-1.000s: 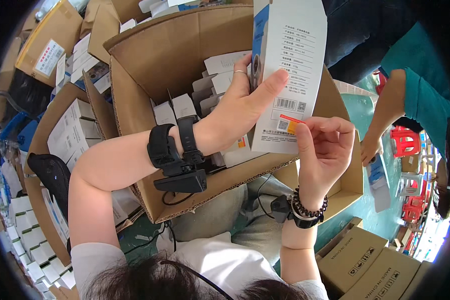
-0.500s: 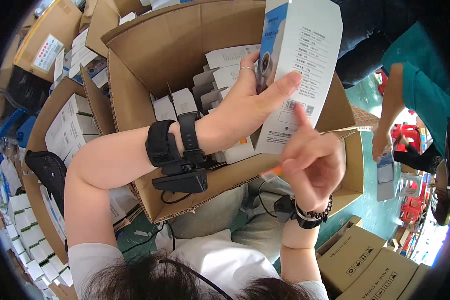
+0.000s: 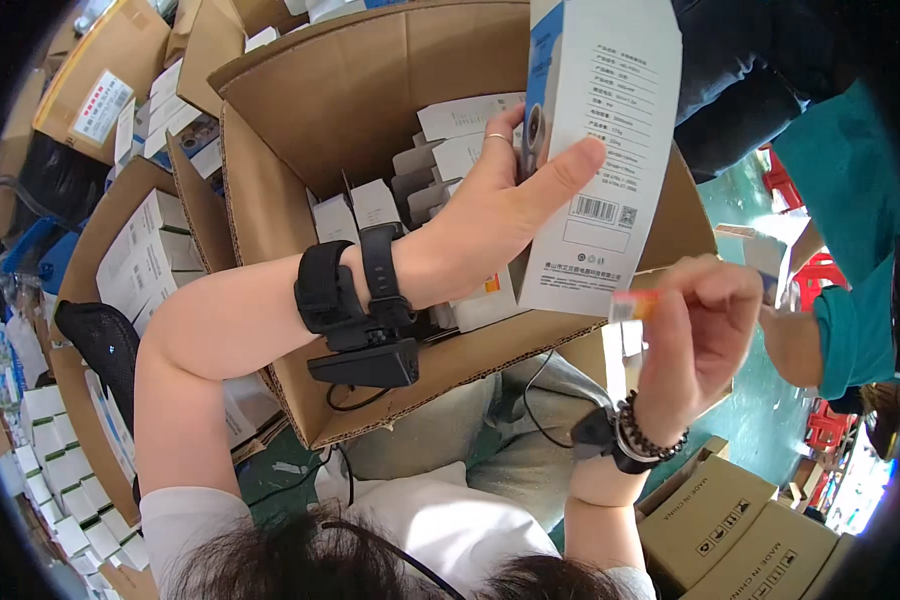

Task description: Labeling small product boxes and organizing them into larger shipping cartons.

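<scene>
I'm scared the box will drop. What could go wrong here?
The left hand holds the tall white box by one edge, so it might slip into the open carton. The small sticker pinched in the right hand looks blurred and could land crooked. The loose cable under the wrist device might snag.

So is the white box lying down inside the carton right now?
No, the left hand holds the white box up above the open carton.
</scene>
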Tool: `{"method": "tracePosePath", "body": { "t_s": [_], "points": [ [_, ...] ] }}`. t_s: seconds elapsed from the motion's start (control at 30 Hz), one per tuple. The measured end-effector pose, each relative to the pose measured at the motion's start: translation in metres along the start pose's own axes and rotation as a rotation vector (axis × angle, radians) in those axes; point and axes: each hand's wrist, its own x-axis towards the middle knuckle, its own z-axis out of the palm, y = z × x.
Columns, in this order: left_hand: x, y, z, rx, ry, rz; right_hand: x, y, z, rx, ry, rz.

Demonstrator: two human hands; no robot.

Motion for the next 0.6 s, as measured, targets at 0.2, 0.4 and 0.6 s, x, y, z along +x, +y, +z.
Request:
{"method": "tracePosePath", "body": {
  "t_s": [0.2,0.4,0.6],
  "points": [
    [0.000,-0.002,0.001,-0.036,0.020,-0.027,-0.001,0.019,0.008,-0.286,0.129,0.049],
    [-0.001,-0.006,0.001,-0.014,0.025,-0.003,-0.001,0.026,0.009,-0.277,0.144,0.021],
    [0.000,-0.007,0.001,-0.009,0.017,0.013,-0.001,0.027,0.007,-0.290,0.091,0.041]
  ]
}}
